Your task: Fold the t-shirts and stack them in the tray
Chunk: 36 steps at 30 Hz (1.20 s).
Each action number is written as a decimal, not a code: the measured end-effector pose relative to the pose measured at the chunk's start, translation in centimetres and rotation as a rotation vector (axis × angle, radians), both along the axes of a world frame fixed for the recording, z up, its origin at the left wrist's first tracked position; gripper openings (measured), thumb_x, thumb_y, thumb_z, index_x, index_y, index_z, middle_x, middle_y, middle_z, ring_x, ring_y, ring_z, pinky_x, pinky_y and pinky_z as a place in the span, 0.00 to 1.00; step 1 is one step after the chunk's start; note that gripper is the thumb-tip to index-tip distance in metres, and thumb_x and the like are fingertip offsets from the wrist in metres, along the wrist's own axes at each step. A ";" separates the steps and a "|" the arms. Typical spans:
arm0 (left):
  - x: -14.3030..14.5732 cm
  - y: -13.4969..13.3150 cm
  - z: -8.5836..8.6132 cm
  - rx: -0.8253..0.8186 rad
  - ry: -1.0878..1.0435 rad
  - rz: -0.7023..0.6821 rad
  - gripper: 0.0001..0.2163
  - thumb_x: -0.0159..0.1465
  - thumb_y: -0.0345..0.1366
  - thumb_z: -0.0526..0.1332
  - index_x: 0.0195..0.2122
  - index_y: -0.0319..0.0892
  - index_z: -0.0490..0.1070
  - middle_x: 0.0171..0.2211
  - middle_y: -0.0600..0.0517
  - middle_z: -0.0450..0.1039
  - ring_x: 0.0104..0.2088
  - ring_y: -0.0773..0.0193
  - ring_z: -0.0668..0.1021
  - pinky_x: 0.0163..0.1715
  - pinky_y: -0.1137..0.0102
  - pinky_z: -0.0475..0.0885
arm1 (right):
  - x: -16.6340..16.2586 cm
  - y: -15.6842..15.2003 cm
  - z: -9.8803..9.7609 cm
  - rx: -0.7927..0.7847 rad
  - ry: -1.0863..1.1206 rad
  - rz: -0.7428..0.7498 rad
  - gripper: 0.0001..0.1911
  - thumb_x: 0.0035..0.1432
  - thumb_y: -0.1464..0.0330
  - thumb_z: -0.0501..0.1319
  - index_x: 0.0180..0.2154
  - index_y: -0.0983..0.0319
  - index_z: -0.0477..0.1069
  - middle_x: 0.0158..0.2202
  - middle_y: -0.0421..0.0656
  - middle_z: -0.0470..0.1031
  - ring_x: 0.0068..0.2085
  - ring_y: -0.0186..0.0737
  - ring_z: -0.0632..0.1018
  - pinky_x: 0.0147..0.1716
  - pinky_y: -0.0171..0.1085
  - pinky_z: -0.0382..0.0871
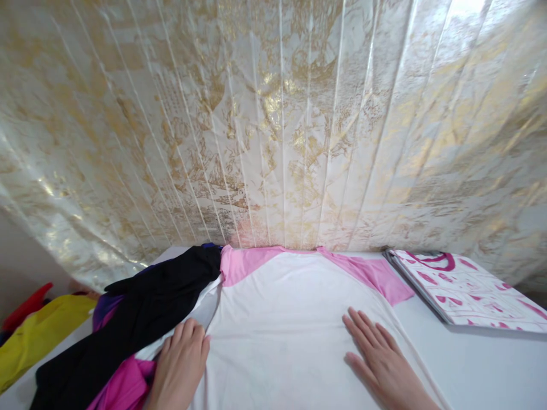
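Note:
A white T-shirt [273, 330] with pink raglan sleeves lies spread on the white table, its neck end at the far edge. My right hand [378, 353] rests flat on the right side of the shirt body, fingers stretched out. On the left edge of the shirt lies my left hand [182, 359], palm down, fingers close together and slightly bent, thumb toward the shirt. It holds nothing that I can see; what is under the palm is hidden. Beside that hand is a heap of clothes with a black garment [141, 319] on top and a magenta garment [128, 384] below.
A stack of folded shirts [470, 290], the top one white with pink prints and a pink collar, sits on the table [482, 364] at right. Yellow cloth [47, 330] and red cloth [28, 307] lie at far left. A shiny gold-patterned curtain [273, 125] hangs behind.

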<state>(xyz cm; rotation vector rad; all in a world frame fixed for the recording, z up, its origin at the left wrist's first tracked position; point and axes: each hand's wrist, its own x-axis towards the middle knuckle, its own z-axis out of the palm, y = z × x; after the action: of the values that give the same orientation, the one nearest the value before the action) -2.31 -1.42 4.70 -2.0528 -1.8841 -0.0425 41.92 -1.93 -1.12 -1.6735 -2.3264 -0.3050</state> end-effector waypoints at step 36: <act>7.4 1.2 -3.5 0.086 -0.225 -0.469 0.30 0.69 0.46 0.51 0.68 0.41 0.46 0.67 0.45 0.51 0.65 0.55 0.59 0.59 0.61 0.61 | -7.8 7.5 4.1 -0.286 0.016 -0.152 0.30 0.67 0.55 0.47 0.65 0.61 0.56 0.68 0.48 0.49 0.67 0.49 0.53 0.63 0.52 0.50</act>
<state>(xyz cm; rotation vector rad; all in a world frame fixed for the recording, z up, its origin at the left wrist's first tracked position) 5.04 -0.25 1.22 -2.4641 -1.4383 -0.4792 34.10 5.60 3.00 -1.9803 -2.3233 0.0157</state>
